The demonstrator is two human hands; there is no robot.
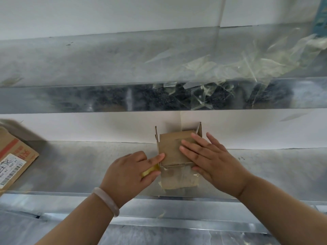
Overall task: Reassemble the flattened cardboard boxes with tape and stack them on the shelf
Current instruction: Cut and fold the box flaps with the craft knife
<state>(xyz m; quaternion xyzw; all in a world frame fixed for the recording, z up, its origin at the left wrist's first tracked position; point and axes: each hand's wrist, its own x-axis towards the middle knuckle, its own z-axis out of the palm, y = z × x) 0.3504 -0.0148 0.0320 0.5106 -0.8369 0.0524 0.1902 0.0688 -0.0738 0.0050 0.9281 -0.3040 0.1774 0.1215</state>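
Cardboard box (pixel 169 149), small, seen from the head camera, is sitting on a metal shelf (pixel 70 165) near its front edge, with its rear flaps standing up. The right hand (pixel 207 160) is lying flat, fingers straight, pressing the top flap down. The left hand (pixel 129 171) is curling round a yellowish object (pixel 150 171), mostly hidden, its forefinger touching the box's left corner. A pale bracelet (pixel 108 200) is circling the left wrist. A labelled carton (pixel 12 161) is lying at far left. Crumpled clear film (pixel 230 68) is lying on the shelf above.
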